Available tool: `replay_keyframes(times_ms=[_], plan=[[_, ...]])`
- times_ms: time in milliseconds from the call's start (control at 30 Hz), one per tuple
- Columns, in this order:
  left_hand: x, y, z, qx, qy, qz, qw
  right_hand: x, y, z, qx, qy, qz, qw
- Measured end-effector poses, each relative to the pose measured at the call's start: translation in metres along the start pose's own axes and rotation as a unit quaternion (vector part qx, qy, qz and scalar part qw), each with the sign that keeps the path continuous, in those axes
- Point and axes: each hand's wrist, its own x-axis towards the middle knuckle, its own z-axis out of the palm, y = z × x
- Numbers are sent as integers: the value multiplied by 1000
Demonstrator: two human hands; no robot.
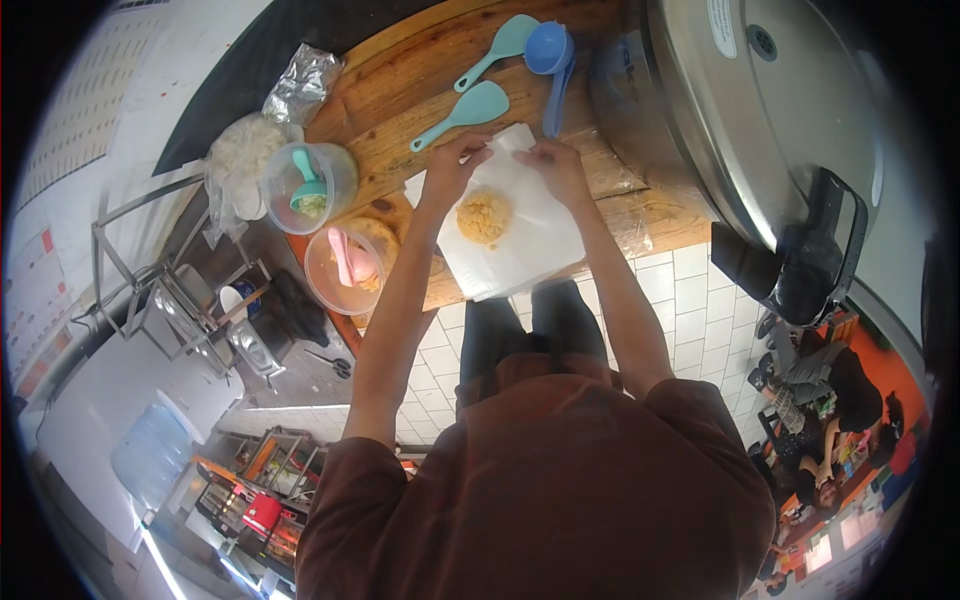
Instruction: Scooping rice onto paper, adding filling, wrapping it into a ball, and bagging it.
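A stack of white wrapping paper sheets (541, 238) lies on the wooden table in front of me. A round, flat-topped mound of yellowish fried rice (484, 216) sits left of its middle. At the paper's far side, my left hand (456, 166) pinches the edge between thumb and fingers. My right hand (556, 166) grips the same far edge a short way to the right. A narrow flap of paper rises between the two hands. Just beyond my left hand lies a turquoise rice paddle (472, 106), and a blue scoop (550, 46) lies farther back.
Another turquoise paddle (510, 39) lies at the back. On the left stand a clear tub (341, 176) holding a green scoop (307, 196) and another tub (322, 279) with a pink scoop (352, 262). A large metal rice cooker (750, 112) fills the right. People (832, 405) sit behind, right.
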Motion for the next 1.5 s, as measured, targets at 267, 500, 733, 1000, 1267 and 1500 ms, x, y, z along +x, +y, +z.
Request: replay_keyframes(times_ms=[267, 500, 733, 1000, 1267, 1500], plan=[[-8, 4, 13, 89, 86, 122, 985, -4, -4, 6, -5, 18, 27, 999], [-8, 3, 24, 132, 135, 131, 973, -12, -4, 8, 54, 57, 69, 994], [-5, 4, 31, 150, 148, 119, 970, -12, -7, 11, 28, 79, 70, 994], [-7, 5, 33, 152, 145, 121, 970, -12, -4, 14, 41, 99, 49, 993], [1, -1, 40, 155, 159, 140, 965, -12, -2, 13, 30, 81, 63, 994], [5, 1, 41, 153, 157, 141, 966, -14, -6, 11, 33, 78, 60, 995]])
